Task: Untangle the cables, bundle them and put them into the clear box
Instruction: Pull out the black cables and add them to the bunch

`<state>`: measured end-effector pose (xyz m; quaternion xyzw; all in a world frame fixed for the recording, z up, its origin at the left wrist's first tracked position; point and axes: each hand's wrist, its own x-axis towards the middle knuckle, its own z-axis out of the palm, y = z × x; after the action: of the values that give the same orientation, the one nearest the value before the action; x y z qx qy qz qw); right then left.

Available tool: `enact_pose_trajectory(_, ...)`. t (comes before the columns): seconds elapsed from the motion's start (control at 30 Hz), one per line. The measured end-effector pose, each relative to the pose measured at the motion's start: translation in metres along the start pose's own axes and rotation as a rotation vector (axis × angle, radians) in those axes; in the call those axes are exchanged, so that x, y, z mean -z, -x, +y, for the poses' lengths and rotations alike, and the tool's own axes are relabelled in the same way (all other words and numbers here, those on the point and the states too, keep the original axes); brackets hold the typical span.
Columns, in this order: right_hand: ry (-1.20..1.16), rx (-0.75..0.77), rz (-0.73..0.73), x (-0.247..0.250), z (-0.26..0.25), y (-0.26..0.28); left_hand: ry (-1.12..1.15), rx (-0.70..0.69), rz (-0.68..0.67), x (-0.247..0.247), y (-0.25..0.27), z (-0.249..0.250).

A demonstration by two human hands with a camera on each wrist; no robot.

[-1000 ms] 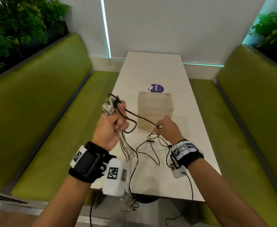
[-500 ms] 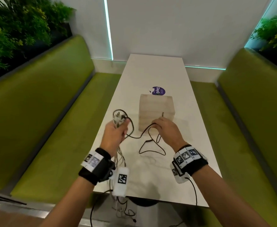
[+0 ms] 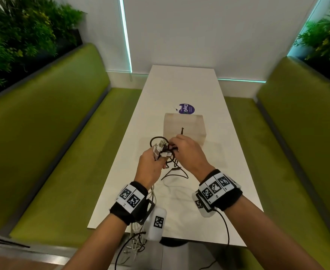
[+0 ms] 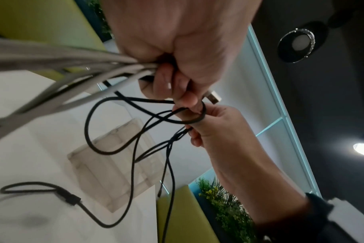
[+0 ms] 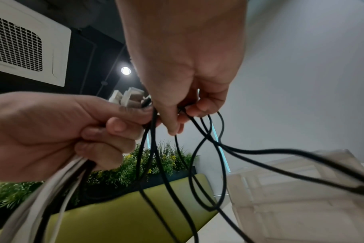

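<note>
My left hand [image 3: 150, 164] grips a bunch of white cables [image 4: 69, 65] in its fist, their plug ends [image 3: 160, 148] sticking up above the knuckles. The white cables [image 3: 137, 244] hang down past the table's near edge. My right hand [image 3: 185, 149] is right beside the left one and pinches loops of the black cable [image 5: 197, 134]. More black cable [image 3: 172, 173] trails on the white table [image 3: 179, 84] under both hands. The clear box [image 3: 191, 125] stands just beyond the hands, mid-table, and one black cable end [image 3: 182, 131] shows in front of it.
Green benches [image 3: 49, 133] run along both sides of the narrow table. A purple sticker [image 3: 187, 108] lies behind the box. Plants [image 3: 20, 32] stand behind the benches. A white wall closes the far end.
My right hand has moved left to meet the left hand and gathered black cable loops. The left hand came down from its raised position towards the table.
</note>
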<state>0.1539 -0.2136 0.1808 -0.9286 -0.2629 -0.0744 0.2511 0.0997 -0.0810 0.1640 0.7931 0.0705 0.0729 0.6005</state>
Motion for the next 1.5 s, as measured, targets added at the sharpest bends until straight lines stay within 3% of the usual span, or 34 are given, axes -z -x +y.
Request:
enact_pose_trajectory(0.13,-0.004,-0.025,-0.009,-0.003,0.007,-0.003,0.047,-0.004,-0.060,0.008,0.001,0.005)
enact_pose_trajectory(0.33,0.095,-0.183,-0.092,-0.030,0.048,-0.003,0.311,0.045,-0.005,0.033,0.002,0.017)
enact_pose_trajectory(0.5,0.153,-0.353,-0.170,-0.047,0.093,0.010,0.570,0.009,0.126,0.069,0.001,0.025)
enact_pose_trajectory(0.7,0.140,-0.441,-0.199,-0.059,0.122,0.023,0.689,-0.004,0.269,0.096,0.007,0.041)
enact_pose_trajectory(0.8,0.065,-0.509,-0.262,-0.063,0.139,0.036,0.714,-0.022,0.330,0.108,0.009,0.051)
enact_pose_trajectory(0.9,-0.091,-0.565,-0.227,-0.060,0.146,0.042,0.691,-0.041,0.327,0.113,0.011,0.054)
enact_pose_trajectory(1.1,-0.068,-0.468,-0.258,-0.044,0.144,0.030,0.719,-0.027,0.257,0.103,0.012,0.052)
enact_pose_trajectory(1.4,-0.166,-0.382,-0.083,-0.042,0.102,0.016,0.732,-0.051,0.160,0.081,0.013,0.051)
enact_pose_trajectory(1.5,-0.095,-0.396,-0.160,-0.023,0.101,0.011,0.717,-0.043,0.152,0.078,0.014,0.046)
